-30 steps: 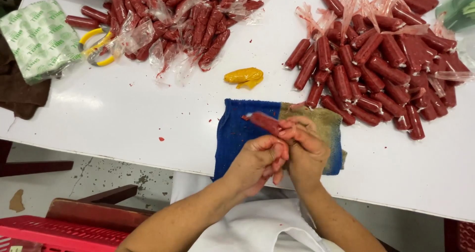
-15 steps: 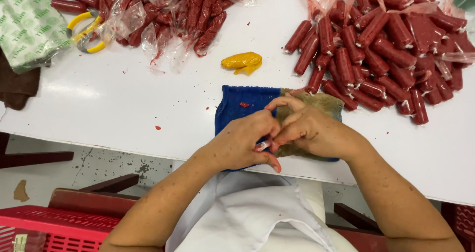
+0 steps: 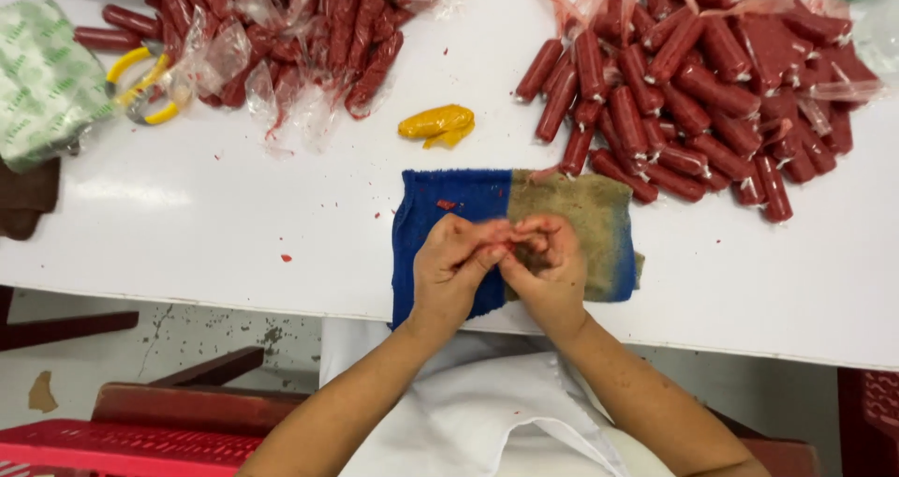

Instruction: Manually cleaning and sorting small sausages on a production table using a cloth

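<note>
Hands meet over a blue towel [image 3: 449, 217] that lies at the near edge of the white bench [image 3: 234, 215], its right part stained brown and its lower end hanging a little over that edge. The left hand [image 3: 451, 269] and the right hand [image 3: 548, 266] are pressed together fingertip to fingertip, both curled around something small and dark reddish between them (too hidden by the fingers to say what it is). Whether either hand truly pinches it or only cups it, I cannot tell.

Beyond the towel, towards the middle of the bench, sits a crumpled yellow lump [image 3: 438, 124], apart from the cloth. At the far right of the bench spreads a heap of red sausages [image 3: 693, 93], some with clear film loose among them; the nearest ones touch the towel's far right corner. Along the far edge to the left lies a second pile of red sausages [image 3: 281, 28] tangled in clear plastic wrap. Just left of that pile lie yellow-handled pliers [image 3: 140, 88], and at the left edge a green and white patterned packet [image 3: 42, 84]. A few red crumbs dot the bench left of the towel. Below the bench edge, near the person's white apron [image 3: 468, 411], a red crate [image 3: 122, 444] shows at the lower left.
</note>
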